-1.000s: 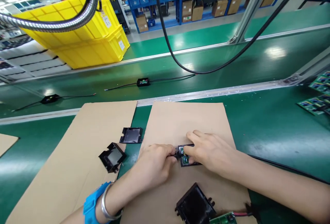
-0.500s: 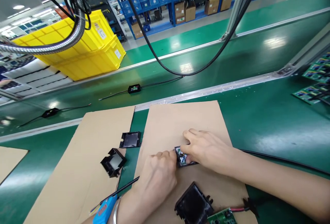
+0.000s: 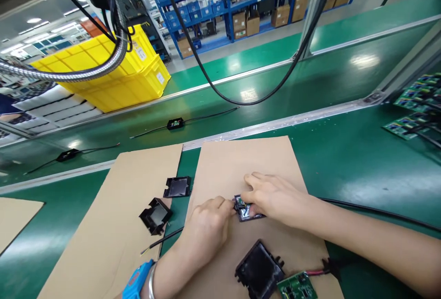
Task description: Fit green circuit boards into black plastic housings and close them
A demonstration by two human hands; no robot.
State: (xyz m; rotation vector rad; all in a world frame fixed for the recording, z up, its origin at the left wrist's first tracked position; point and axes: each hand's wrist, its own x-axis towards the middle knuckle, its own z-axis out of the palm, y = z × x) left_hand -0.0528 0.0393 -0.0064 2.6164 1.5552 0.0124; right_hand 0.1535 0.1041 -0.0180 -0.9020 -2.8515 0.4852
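Note:
My right hand [image 3: 272,193] is closed on a small black case [image 3: 253,219] with a circuit board [image 3: 244,210] inside, thumb pressed on the board. The case lies on a cardboard sheet [image 3: 248,156]. My left hand [image 3: 208,228], closed, pinches a black cable [image 3: 165,238] at the case's left end; the fingertips partly hide the join. The cable's other end, with bare wires, sticks out left past my wrist. Below my right hand lie a larger black housing piece [image 3: 259,269] and a green circuit board [image 3: 298,286] with red and black wires.
Left of my hands are an open black housing [image 3: 155,216] and a flat black cover [image 3: 178,187]. A second cardboard sheet [image 3: 106,211] lies there. Beyond the metal rail [image 3: 241,129] rest cabled modules [image 3: 175,123]. A black cable loop [image 3: 248,103] hangs ahead; circuit boards [image 3: 409,124] lie far right.
My left wrist has lifted and turned a little, and the cable's loose end has shifted upward and right. My right hand stays on the case. The view has moved slightly.

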